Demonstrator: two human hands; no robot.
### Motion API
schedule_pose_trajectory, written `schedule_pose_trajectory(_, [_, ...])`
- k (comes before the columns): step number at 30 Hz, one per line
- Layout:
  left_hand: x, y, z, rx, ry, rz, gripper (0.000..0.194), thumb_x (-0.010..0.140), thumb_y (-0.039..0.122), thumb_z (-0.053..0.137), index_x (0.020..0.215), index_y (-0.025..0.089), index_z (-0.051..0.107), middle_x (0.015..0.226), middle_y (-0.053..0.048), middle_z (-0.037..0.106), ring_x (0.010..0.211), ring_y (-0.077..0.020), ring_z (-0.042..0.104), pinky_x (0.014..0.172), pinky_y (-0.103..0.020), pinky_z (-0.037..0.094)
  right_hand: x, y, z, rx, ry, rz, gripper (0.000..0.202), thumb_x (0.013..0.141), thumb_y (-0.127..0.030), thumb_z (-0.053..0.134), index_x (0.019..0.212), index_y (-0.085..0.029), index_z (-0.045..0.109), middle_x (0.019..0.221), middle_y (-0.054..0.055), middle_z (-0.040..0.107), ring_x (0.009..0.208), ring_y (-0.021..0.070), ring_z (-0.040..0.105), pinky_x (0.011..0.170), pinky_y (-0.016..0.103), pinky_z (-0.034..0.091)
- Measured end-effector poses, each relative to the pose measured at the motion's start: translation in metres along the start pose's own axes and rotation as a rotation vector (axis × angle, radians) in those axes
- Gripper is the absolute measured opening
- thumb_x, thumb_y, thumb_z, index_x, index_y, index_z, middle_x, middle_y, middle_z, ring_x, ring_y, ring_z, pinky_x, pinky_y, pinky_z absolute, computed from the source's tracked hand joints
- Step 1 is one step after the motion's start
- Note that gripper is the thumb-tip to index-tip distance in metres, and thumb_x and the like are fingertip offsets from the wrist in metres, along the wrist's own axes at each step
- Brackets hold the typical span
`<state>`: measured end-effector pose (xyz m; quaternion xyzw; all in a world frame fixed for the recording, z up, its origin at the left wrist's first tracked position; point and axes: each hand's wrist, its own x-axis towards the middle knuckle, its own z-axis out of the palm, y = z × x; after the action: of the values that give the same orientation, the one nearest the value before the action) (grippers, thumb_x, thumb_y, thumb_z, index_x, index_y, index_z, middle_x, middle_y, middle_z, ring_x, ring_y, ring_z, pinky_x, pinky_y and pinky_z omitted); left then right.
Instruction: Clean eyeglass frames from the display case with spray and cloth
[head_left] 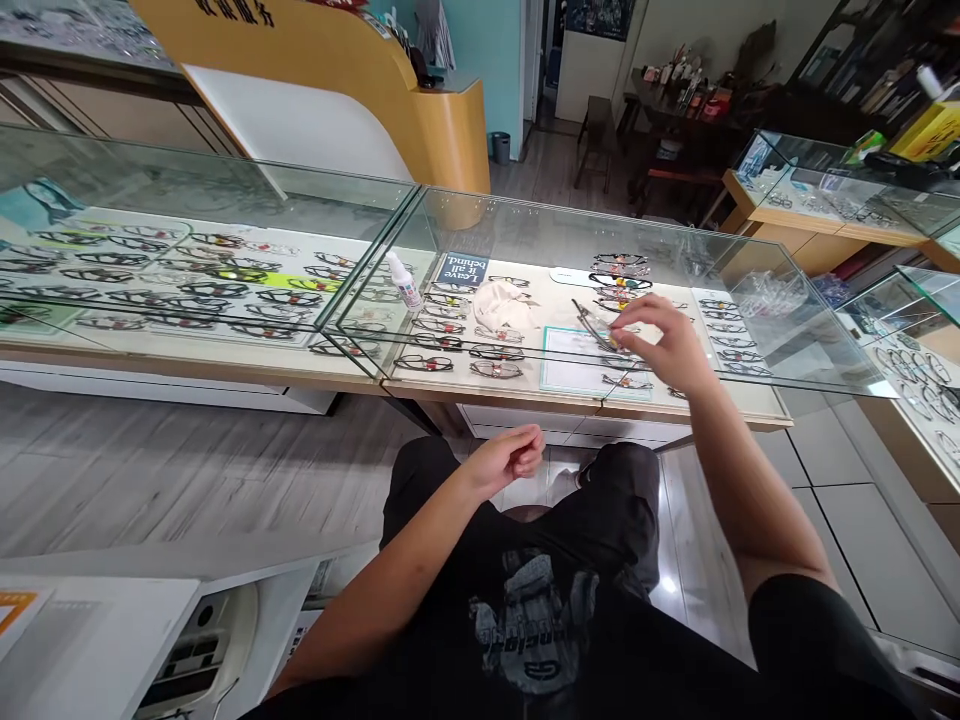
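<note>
Right hand (666,345): grip clamped on glasses (590,322), over bench (517,397) | left hand (510,460): grip curled together, outside bench's front edge

Glasses (595,327) seemingly in right-hand grip (666,345)

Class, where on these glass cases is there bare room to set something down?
The left case's glass top looks bare, left of the spray bottle. It is tighter around the cloth and the eyeglasses in the right hand.
</note>
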<state>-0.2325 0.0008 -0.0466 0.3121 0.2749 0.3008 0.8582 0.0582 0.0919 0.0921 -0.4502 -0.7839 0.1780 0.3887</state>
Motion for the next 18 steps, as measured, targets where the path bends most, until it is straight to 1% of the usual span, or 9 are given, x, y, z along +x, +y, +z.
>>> schedule_pose_trajectory(2, [-0.007, 0.006, -0.001, 0.246, 0.091, 0.092, 0.049, 0.101, 0.053, 0.065, 0.071, 0.019, 0.047, 0.062, 0.005, 0.033, 0.053, -0.0088, 0.027, 0.056, -0.026, 0.020, 0.016, 0.028, -0.016, -0.278, -0.068, 0.032, 0.026, 0.099, -0.046, 0.069, 0.100, -0.025, 0.084, 0.110, 0.012, 0.074, 0.108, 0.0331, 0.063, 0.101, 0.049, 0.046])
schedule_pose_trajectory(4, [-0.015, 0.015, 0.002, 0.538, 0.180, 0.215, 0.054, 0.104, 0.059, 0.057, 0.069, 0.020, 0.045, 0.064, 0.003, 0.035, 0.057, -0.0113, 0.029, 0.058, -0.029, 0.022, 0.026, 0.054, -0.025, -0.524, -0.171, 0.089, 0.029, 0.101, -0.042, 0.064, 0.102, -0.023, 0.085, 0.113, 0.014, 0.074, 0.108, 0.0342, 0.061, 0.097, 0.048, 0.043])
schedule_pose_trajectory(6, [-0.023, 0.028, 0.011, 0.816, 0.248, 0.356, 0.053, 0.106, 0.057, 0.052, 0.068, 0.020, 0.044, 0.066, 0.001, 0.039, 0.060, -0.0135, 0.033, 0.061, -0.031, 0.024, 0.031, 0.075, -0.028, -0.693, -0.236, 0.130, 0.029, 0.102, -0.039, 0.062, 0.105, -0.023, 0.085, 0.116, 0.015, 0.074, 0.109, 0.0348, 0.058, 0.094, 0.047, 0.040])
schedule_pose_trajectory(8, [-0.032, 0.044, 0.025, 1.049, 0.278, 0.517, 0.050, 0.108, 0.049, 0.050, 0.067, 0.021, 0.043, 0.065, 0.001, 0.040, 0.061, -0.0152, 0.034, 0.063, -0.033, 0.026, 0.032, 0.088, -0.027, -0.795, -0.274, 0.153, 0.027, 0.101, -0.037, 0.062, 0.105, -0.023, 0.085, 0.117, 0.014, 0.074, 0.109, 0.0346, 0.056, 0.092, 0.047, 0.038])
schedule_pose_trajectory(10, [-0.042, 0.061, 0.041, 1.271, 0.246, 0.704, 0.045, 0.108, 0.041, 0.050, 0.068, 0.022, 0.048, 0.063, -0.001, 0.044, 0.061, -0.0168, 0.037, 0.065, -0.034, 0.028, 0.032, 0.097, -0.024, -0.857, -0.305, 0.165, 0.025, 0.101, -0.034, 0.062, 0.105, -0.023, 0.085, 0.118, 0.014, 0.075, 0.109, 0.0340, 0.055, 0.092, 0.046, 0.038])
schedule_pose_trajectory(12, [-0.054, 0.078, 0.059, 1.481, 0.170, 0.882, 0.035, 0.105, 0.036, 0.054, 0.073, 0.023, 0.057, 0.065, -0.003, 0.051, 0.062, -0.0184, 0.041, 0.067, -0.036, 0.030, 0.031, 0.101, -0.021, -0.898, -0.322, 0.172, 0.025, 0.101, -0.033, 0.062, 0.105, -0.023, 0.085, 0.117, 0.014, 0.075, 0.110, 0.0339, 0.055, 0.092, 0.047, 0.038])
schedule_pose_trajectory(14, [-0.068, 0.092, 0.078, 1.624, 0.077, 1.016, 0.023, 0.099, 0.035, 0.063, 0.078, 0.026, 0.065, 0.067, -0.003, 0.055, 0.061, -0.0191, 0.043, 0.065, -0.037, 0.031, 0.030, 0.103, -0.019, -0.920, -0.329, 0.174, 0.024, 0.101, -0.032, 0.063, 0.105, -0.023, 0.085, 0.118, 0.014, 0.075, 0.111, 0.0343, 0.055, 0.093, 0.047, 0.038])
schedule_pose_trajectory(16, [-0.082, 0.102, 0.098, 1.667, -0.019, 1.108, 0.015, 0.093, 0.035, 0.071, 0.081, 0.029, 0.067, 0.065, -0.001, 0.054, 0.058, -0.0182, 0.042, 0.061, -0.037, 0.031, 0.029, 0.105, -0.018, -0.927, -0.331, 0.179, 0.024, 0.101, -0.032, 0.064, 0.106, -0.023, 0.085, 0.118, 0.014, 0.075, 0.113, 0.0342, 0.055, 0.093, 0.047, 0.038])
schedule_pose_trajectory(18, [-0.096, 0.104, 0.117, 1.606, -0.071, 1.152, 0.013, 0.089, 0.040, 0.076, 0.081, 0.033, 0.068, 0.060, 0.001, 0.050, 0.053, -0.0175, 0.039, 0.056, -0.038, 0.032, 0.029, 0.106, -0.017, -0.931, -0.339, 0.187, 0.023, 0.101, -0.033, 0.064, 0.107, -0.023, 0.085, 0.119, 0.014, 0.075, 0.113, 0.0336, 0.055, 0.094, 0.046, 0.038])
